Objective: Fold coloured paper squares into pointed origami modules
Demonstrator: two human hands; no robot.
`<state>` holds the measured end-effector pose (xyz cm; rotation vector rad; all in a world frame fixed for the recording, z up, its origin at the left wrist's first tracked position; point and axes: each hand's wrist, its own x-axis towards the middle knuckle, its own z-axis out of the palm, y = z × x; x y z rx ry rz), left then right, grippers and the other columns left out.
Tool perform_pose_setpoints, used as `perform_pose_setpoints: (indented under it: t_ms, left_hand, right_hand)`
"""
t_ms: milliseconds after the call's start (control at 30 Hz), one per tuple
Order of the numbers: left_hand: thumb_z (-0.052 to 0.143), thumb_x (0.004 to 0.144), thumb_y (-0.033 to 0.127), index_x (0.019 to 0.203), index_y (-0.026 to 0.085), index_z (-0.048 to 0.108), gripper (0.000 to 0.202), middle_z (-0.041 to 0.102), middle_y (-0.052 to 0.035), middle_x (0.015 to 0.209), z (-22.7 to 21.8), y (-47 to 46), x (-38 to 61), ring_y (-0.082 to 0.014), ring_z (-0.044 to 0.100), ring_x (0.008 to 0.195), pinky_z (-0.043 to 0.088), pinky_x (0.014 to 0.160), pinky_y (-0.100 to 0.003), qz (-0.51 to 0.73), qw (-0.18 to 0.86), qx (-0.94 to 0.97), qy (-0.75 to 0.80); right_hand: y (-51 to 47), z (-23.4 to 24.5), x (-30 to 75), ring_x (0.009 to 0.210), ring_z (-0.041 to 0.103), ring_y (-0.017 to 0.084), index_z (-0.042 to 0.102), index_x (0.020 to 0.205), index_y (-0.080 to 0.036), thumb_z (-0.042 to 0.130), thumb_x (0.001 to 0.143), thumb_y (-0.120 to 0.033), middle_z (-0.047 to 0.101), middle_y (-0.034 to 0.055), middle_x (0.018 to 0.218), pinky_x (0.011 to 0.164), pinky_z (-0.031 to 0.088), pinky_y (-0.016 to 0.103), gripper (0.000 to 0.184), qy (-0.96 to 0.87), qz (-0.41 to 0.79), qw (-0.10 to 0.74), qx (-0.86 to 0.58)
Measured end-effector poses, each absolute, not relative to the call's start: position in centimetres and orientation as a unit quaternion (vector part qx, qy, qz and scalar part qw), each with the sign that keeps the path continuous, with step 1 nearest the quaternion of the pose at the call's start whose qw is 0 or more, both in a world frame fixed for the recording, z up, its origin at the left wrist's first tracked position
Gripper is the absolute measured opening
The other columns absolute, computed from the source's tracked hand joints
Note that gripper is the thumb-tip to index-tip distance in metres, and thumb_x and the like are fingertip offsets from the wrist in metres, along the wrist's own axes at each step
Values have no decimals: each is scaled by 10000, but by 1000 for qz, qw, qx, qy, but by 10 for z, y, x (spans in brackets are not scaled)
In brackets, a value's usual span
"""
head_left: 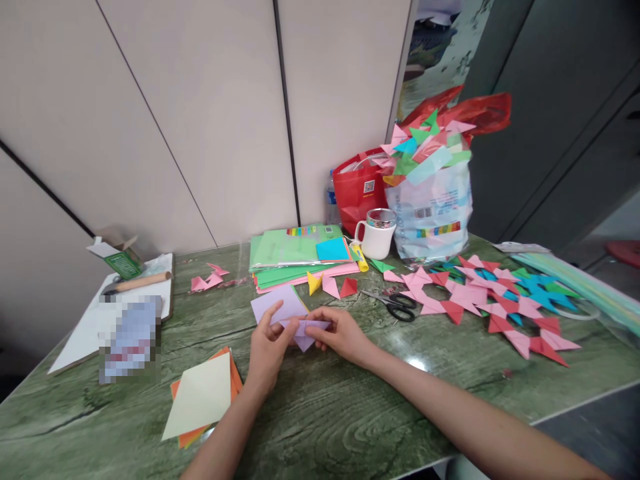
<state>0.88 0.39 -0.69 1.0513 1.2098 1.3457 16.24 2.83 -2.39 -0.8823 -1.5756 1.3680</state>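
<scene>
Between my two hands is a folded piece of purple origami paper (304,341), partly hidden by the fingers. My left hand (270,340) pinches its left side, thumb on the near face. On the right side, my right hand (340,333) grips the paper between thumb and fingers. A stack of purple square paper (277,303) lies on the table just behind my left hand. Beyond my right hand rest small folded paper pieces: a yellow one (314,283), a pink one (331,287) and a red one (349,287). Black-handled scissors (400,308) lie to the right.
Cream and orange paper sheets (200,393) lie front left. At the back are stacked coloured paper packs (285,248), a white mug (377,237), a red bag (357,193) and a plastic bag of folded pieces (433,207). Linked pink and red origami (470,293) spreads right.
</scene>
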Motion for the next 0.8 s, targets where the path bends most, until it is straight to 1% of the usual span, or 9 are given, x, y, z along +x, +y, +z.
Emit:
perform_pose_setpoints:
  t_ms: [100, 200, 300, 400, 533, 600, 667, 733, 800]
  left_hand:
    - [732, 578, 313, 973, 111, 628, 456, 629, 13, 541, -10, 4, 8, -126, 586, 501, 497, 523, -255, 539, 506, 422, 525]
    - [751, 553, 292, 881, 102, 659, 390, 668, -14, 597, -11, 4, 7, -141, 611, 534, 521, 557, -277, 552, 536, 387, 508]
    - [736, 574, 327, 866, 105, 667, 374, 691, -40, 664, -9, 4, 8, -156, 631, 574, 528, 573, -282, 557, 568, 367, 482]
    - [698, 616, 375, 793, 107, 676, 322, 682, -37, 623, -10, 4, 8, -164, 632, 547, 526, 548, -285, 546, 577, 372, 481]
    - [694, 616, 369, 635, 110, 641, 265, 656, -23, 565, -14, 4, 8, -167, 623, 518, 522, 512, -282, 551, 560, 382, 487]
    - [686, 623, 376, 687, 110, 634, 278, 649, -18, 569, -14, 5, 10, -167, 625, 527, 524, 515, -281, 561, 555, 375, 486]
    - [680, 634, 371, 878, 116, 613, 360, 647, -9, 596, -12, 4, 12, -161, 628, 537, 533, 540, -293, 564, 558, 371, 482]
    - [686, 635, 337, 1093, 145, 503, 529, 642, 12, 616, -9, 3, 14, -152, 628, 547, 543, 576, -315, 558, 561, 386, 474]
    - [703, 618, 291, 1179, 183, 395, 649, 616, 52, 587, -7, 1, 15, -137, 616, 532, 545, 583, -318, 546, 550, 420, 473]
  right_hand:
    - [29, -26, 161, 480, 524, 78, 581, 872, -163, 650, 683, -371, 592, -9, 707, 440, 432, 202, 289, -616, 561, 427, -352]
    - [31, -27, 162, 502, 527, 78, 563, 852, -169, 651, 681, -352, 579, -14, 717, 451, 437, 200, 265, -609, 561, 432, -358]
    - [32, -27, 162, 530, 521, 75, 541, 807, -169, 645, 687, -319, 569, -16, 727, 466, 440, 195, 219, -609, 553, 442, -358]
    - [31, -26, 163, 531, 516, 77, 517, 794, -175, 657, 674, -311, 551, -27, 721, 464, 452, 201, 229, -601, 562, 448, -349]
    - [30, -25, 163, 533, 524, 75, 564, 831, -169, 642, 693, -300, 570, -9, 768, 493, 467, 214, 206, -624, 569, 422, -330]
    - [31, -25, 164, 517, 523, 70, 567, 856, -176, 634, 700, -298, 572, -8, 781, 497, 473, 217, 209, -614, 568, 432, -339]
    - [32, -24, 165, 534, 535, 78, 535, 884, -197, 646, 686, -295, 549, -17, 794, 485, 484, 217, 247, -582, 565, 469, -350]
    - [33, -24, 166, 569, 549, 88, 517, 858, -201, 652, 675, -295, 528, -21, 800, 488, 499, 219, 245, -563, 563, 494, -350]
    - [33, -23, 166, 599, 558, 99, 536, 800, -186, 647, 674, -297, 532, -18, 781, 513, 510, 226, 201, -570, 566, 484, -346]
